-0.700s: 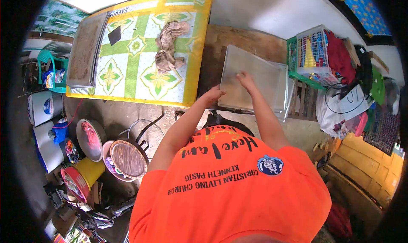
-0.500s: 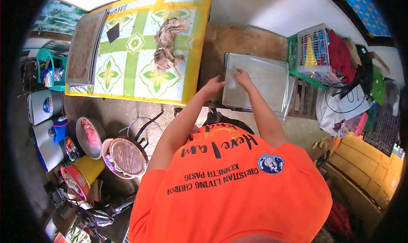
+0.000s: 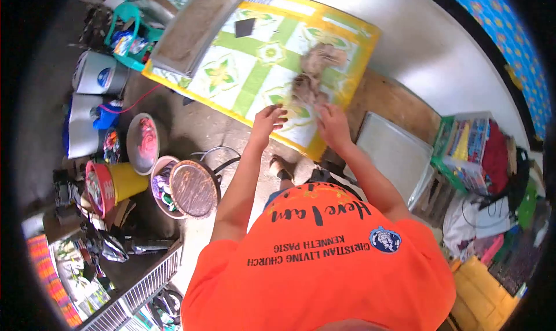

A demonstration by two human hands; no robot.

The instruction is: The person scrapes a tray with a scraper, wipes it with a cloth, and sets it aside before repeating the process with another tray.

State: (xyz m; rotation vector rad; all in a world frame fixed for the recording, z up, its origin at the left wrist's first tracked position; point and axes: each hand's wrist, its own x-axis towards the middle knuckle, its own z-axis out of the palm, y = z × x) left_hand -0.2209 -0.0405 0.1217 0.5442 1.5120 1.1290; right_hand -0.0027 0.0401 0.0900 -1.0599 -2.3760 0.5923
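A crumpled brownish cloth (image 3: 313, 67) lies on the table covered by a white, green and yellow patterned cloth (image 3: 246, 96). My left hand (image 3: 269, 122) is over the table's near edge, fingers apart, with nothing in it. Close to the lower end of the crumpled cloth is my right hand (image 3: 334, 125), its fingers stretched out. Motion blur hides whether they touch the cloth. To the right of that hand, a stack of clear flat sheets (image 3: 394, 149) rests on a brown wooden surface (image 3: 391, 96).
A brown flat board (image 3: 197, 33) and a small dark square (image 3: 244, 28) are on the patterned table. Basins (image 3: 145, 143), a round wooden lid (image 3: 195, 188) and a yellow bucket (image 3: 128, 182) stand at left. A plastic crate (image 3: 469, 146) with clothes is at right.
Both hands have left the clear sheets and moved left to the patterned table, near the crumpled cloth. The view has turned left, so the table appears farther right.
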